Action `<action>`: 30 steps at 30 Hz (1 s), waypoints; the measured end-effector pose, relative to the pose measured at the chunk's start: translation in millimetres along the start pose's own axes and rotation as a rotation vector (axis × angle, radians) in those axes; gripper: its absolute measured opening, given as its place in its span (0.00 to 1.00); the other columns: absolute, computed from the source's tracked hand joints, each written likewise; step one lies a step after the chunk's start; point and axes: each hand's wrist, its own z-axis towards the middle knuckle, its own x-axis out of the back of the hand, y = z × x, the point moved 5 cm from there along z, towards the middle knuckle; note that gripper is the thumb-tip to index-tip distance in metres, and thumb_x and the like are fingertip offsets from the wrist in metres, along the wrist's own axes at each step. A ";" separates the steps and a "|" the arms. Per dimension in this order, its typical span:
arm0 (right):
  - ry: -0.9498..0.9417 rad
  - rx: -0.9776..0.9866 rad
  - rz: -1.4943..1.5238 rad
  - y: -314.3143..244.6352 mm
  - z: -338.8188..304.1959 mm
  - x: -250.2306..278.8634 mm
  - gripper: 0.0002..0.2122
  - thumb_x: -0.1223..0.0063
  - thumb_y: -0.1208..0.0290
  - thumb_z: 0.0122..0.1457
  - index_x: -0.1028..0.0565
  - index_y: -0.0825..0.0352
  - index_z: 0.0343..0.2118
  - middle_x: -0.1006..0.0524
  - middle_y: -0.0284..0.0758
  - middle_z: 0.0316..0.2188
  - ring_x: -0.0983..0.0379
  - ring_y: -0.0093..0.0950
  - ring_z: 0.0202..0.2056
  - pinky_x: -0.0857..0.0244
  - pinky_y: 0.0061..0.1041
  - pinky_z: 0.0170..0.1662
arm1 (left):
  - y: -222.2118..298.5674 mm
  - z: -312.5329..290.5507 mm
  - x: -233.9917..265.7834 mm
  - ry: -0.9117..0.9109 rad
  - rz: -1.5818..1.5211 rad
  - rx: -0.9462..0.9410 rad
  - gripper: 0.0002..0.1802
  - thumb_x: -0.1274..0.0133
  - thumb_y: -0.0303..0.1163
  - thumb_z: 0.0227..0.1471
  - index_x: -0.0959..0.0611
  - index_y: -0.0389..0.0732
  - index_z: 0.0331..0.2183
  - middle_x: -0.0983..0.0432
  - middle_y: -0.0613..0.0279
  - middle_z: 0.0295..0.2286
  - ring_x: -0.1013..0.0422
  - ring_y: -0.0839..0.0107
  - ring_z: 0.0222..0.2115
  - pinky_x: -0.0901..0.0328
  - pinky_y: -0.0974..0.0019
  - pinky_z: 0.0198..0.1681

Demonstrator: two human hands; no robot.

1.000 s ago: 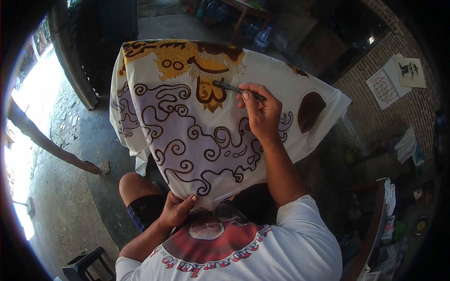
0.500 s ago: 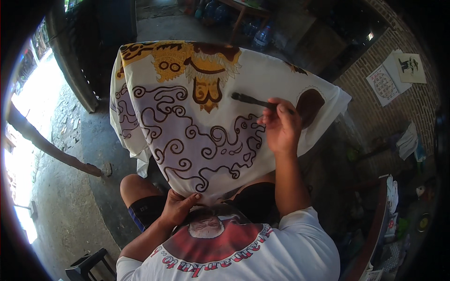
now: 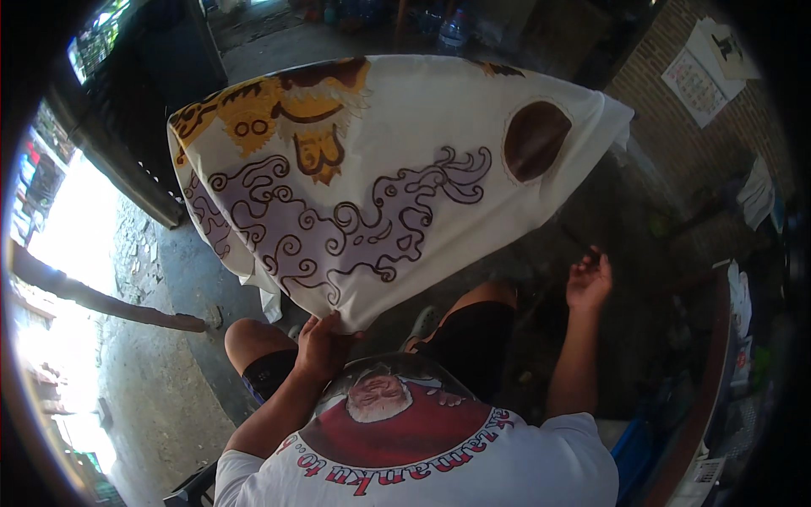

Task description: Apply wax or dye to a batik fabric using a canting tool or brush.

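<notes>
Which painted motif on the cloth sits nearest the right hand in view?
The solid dark-brown oval near the right end of the cloth. The purple scroll motif and yellow-and-brown figure lie farther left of the right hand.

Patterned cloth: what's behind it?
Past the far edge of the patterned cloth: a bluish bottle and some floor. Whatever props the cloth up is covered by it.

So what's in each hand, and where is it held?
The left hand pinches the patterned cloth by its near edge; the right hand holds a slim dark tool, apparently by one end.
</notes>
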 end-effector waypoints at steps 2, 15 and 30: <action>0.168 0.036 -0.041 -5.8 10.6 62.1 0.14 0.48 0.57 0.66 0.24 0.63 0.44 0.26 0.30 0.29 0.30 0.22 0.28 0.31 0.26 0.35 | -8.9 7.4 8.2 0.019 0.034 -0.006 0.18 0.52 0.32 0.63 0.27 0.39 0.53 0.24 0.55 0.45 0.25 0.58 0.46 0.26 0.51 0.41; 0.865 0.042 -0.405 10.0 9.6 383.3 0.10 0.47 0.70 0.64 0.27 0.70 0.44 0.24 0.36 0.30 0.27 0.30 0.24 0.23 0.35 0.28 | 13.8 10.6 49.2 0.170 0.433 -0.067 0.12 0.52 0.34 0.64 0.23 0.39 0.45 0.26 0.62 0.23 0.36 0.67 0.19 0.34 0.64 0.26; 0.823 -0.448 -0.914 57.2 -1.6 439.2 0.15 0.52 0.66 0.69 0.24 0.66 0.53 0.22 0.35 0.31 0.23 0.28 0.28 0.20 0.37 0.30 | 24.1 -7.4 16.8 0.033 0.466 -0.149 0.16 0.49 0.40 0.62 0.22 0.39 0.46 0.21 0.60 0.35 0.25 0.72 0.33 0.28 0.74 0.33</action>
